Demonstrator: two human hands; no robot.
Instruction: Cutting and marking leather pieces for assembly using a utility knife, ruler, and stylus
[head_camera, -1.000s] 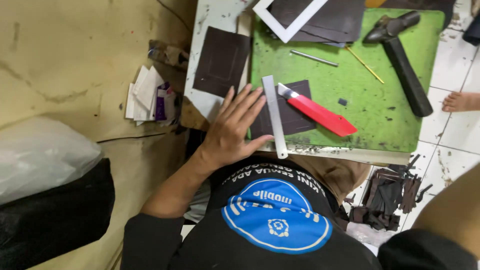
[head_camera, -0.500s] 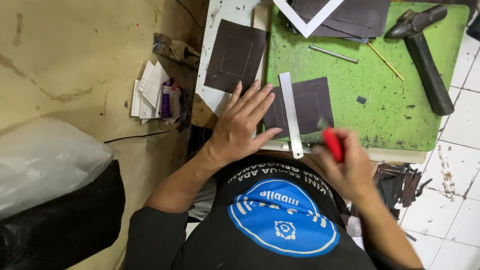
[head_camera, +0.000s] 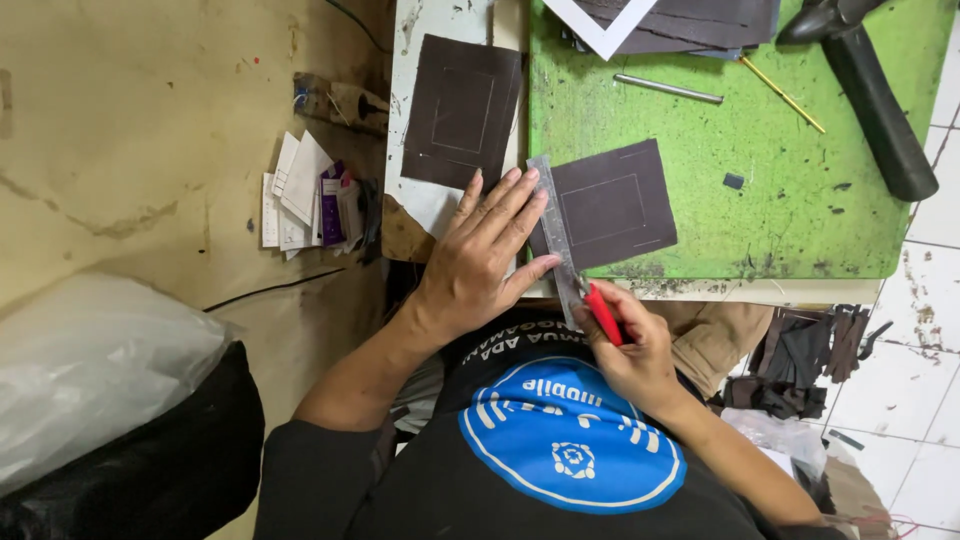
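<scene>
Head cam, looking straight down at the bench. I see the left hand (head_camera: 480, 262) flat w/ fingers spread, palm down, pressing on the metal ruler (head_camera: 556, 232) and reaching partly onto the white board (head_camera: 425, 100) to its left; nothing grasped, just holding it down. The ruler lies along the left edge of a dark brown leather square (head_camera: 612, 203) that sits on the green cutting mat (head_camera: 780, 180), near the mat's front edge. The square has a scored rectangle inside it.

The right hand (head_camera: 628, 345) is clenched round a red-handled knife (head_camera: 603, 313), at the near end of the ruler, just off the table's front edge. I can't make out the blade tip; fingers hide it.

A 2nd dark leather piece (head_camera: 462, 112) w/ the same scored outline lies on the white board, left of the mat. At the back of the mat: a thin metal rod (head_camera: 668, 89), a yellow pencil-like stick (head_camera: 783, 94), a black hammer (head_camera: 870, 85), more dark sheets and a white frame (head_camera: 600, 28). A small dark offcut (head_camera: 733, 181) sits on the mat, right of the square.

On the floor: leather scraps (head_camera: 800, 365) at right, paper bits (head_camera: 300, 195) at left, a clear plastic bag (head_camera: 90, 370) over a black one.
</scene>
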